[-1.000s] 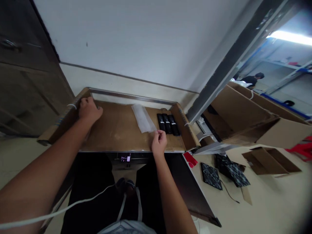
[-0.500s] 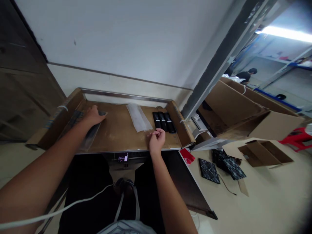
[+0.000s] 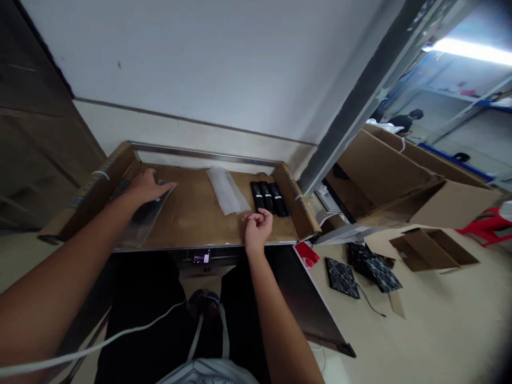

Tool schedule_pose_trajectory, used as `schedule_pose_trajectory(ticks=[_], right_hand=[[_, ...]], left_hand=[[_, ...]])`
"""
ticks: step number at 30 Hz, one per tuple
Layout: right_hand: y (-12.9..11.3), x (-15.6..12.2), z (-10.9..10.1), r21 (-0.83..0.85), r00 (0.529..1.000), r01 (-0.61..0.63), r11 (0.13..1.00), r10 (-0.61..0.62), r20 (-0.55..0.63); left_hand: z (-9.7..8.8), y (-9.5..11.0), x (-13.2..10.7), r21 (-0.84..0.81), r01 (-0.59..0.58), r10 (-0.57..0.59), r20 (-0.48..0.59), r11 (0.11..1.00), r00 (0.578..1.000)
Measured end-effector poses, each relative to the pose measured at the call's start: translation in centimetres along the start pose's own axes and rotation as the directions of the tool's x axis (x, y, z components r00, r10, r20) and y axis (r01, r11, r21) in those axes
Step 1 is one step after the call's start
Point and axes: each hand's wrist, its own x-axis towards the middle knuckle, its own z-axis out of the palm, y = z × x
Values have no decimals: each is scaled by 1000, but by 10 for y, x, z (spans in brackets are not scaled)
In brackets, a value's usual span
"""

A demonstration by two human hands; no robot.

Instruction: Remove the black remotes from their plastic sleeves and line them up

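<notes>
My left hand (image 3: 144,190) is over the left end of a cardboard-lined tray (image 3: 188,224), thumb stretched away from the fingers. It lies on clear plastic bags (image 3: 140,226), with a dark item partly hidden beneath the hand and forearm. Near the tray's front edge, my right hand (image 3: 258,230) is loosely closed with its fingers curled, and nothing shows in it. Just beyond it three slim black objects (image 3: 268,198) with small white labels lie side by side; they look like remote controls. A whitish translucent plastic sleeve (image 3: 227,192) lies flat between the hands.
Raised cardboard sides (image 3: 294,200) border the tray, and a wall stands behind it. To the right are a metal post (image 3: 360,101), a large open carton (image 3: 388,176), a smaller carton (image 3: 434,248) and black patterned packages (image 3: 342,277) on the floor. A white cable (image 3: 132,332) crosses my lap.
My left hand has shifted slightly left and up, and the clear plastic under it has shifted a little. My right hand stays nearly in place.
</notes>
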Motion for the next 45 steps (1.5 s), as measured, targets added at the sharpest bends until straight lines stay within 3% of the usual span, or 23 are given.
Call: schedule_pose_trajectory(ticks=[6,14,26,31,37,41,45], right_hand=[[3,-1,-2,-88,998,28,996,-22,64],[6,0,-2,-22,996,-13,1000,15,92],[5,6,0,41,992,-93,995,88,92],[6,5,-1,27,994,-57,998,54,98],[2,4,-2,29,983,-105,994,100,152],[-5,8,-10,115,966,-172,978,145,214],[-16,1,-9,74,912,-261,962,221,345]], left_hand=[[-1,3,3,154,-51,40,73,987,997],[6,8,7,163,-30,12,112,986,994],[23,9,5,62,-148,143,79,987,987],[22,6,8,-19,-145,146,62,989,987],[17,9,1,-157,-153,157,16,976,987],[8,19,-9,-235,-195,194,-27,952,981],[-8,49,-36,-353,-262,236,-113,898,965]])
